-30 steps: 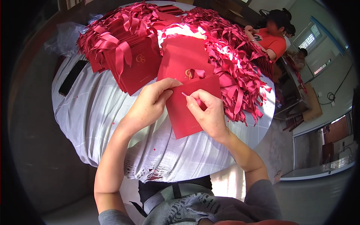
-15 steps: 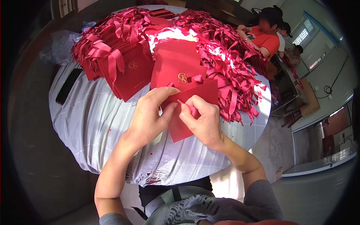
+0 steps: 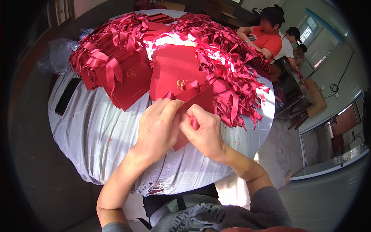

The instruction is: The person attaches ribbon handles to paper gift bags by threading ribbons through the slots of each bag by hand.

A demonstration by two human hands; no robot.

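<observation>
Over the near part of the round table I hold a small red paper bag (image 3: 203,101), tilted, with a ribbon loop at its top edge. My left hand (image 3: 156,127) is closed on the bag's left side, its fingertips partly hidden behind the paper. Against the bag's face, my right hand (image 3: 205,134) pinches a pink-red ribbon (image 3: 195,123), part of which shows between its fingers. The two hands nearly touch. Just beyond them lie flat red bags (image 3: 174,63) with a gold monogram.
A stack of red bags with ribbons (image 3: 129,79) leans at the left; a large ribboned pile (image 3: 232,89) covers the right. A black phone (image 3: 67,96) lies on the white tablecloth (image 3: 92,131). Clear plastic (image 3: 58,56) is at the far left. Co-workers (image 3: 266,38) sit at the far right.
My left hand has turned further over the bag, its fingers now closer to my right hand. The bag has tilted more, and the right hand still pinches the ribbon.
</observation>
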